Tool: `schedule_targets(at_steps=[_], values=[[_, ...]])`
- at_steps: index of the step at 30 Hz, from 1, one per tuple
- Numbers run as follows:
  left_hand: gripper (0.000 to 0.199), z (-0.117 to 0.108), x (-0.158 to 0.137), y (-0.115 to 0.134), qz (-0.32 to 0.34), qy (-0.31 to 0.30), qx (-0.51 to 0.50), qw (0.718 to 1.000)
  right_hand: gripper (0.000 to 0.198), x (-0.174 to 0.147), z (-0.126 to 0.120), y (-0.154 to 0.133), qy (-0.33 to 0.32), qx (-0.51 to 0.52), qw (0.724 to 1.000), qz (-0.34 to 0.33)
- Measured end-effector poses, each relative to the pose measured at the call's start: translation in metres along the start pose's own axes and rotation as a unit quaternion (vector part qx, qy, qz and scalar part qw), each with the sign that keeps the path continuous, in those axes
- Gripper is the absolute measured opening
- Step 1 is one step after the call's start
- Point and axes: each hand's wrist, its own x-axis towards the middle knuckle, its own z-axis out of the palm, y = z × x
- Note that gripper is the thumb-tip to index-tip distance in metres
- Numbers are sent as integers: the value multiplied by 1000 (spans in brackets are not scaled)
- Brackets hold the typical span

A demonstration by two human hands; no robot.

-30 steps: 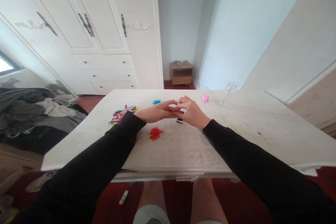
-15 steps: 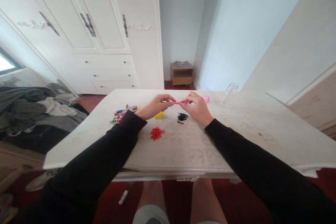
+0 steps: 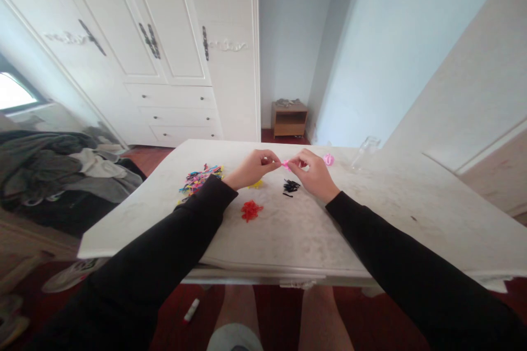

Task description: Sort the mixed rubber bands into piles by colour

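Between my fingertips is a small pink elastic band, partly hidden. My left hand pinches its left end, and my right hand pinches the right end. Under the left hand lies a yellow pile of bands, mostly covered. Below the right hand is a heap of black bands. Nearer to me sits a red pile of bands. Beside my left wrist spreads a mixed multicoloured pile of bands. A round pink item rests beyond my right hand.
A clear glass jar stands at the back right of the white table. Clothes are heaped left of it. Behind are a white wardrobe and a small wooden cabinet. A marker lies on the floor.
The view has shifted slightly, so the table and piles appear farther right. My fingers have changed their pinch on the pink band, and the left fingers are curled more tightly.
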Motion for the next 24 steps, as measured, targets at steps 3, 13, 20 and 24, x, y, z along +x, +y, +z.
schedule_targets(at_steps=[3,13,20,24], values=[[25,0,-1,2,0,4,-3,1000,21,0,1,1,-17,2,1000,2],[11,-5,3,-1,42,28,63,997,24,2,0,-6,-15,11,1000,2],[9,-35,5,1,43,106,104,988,22,8,-12,0,124,3,992,28],[10,-25,4,5,60,90,100,989,21,6,-5,0,99,7,995,18]])
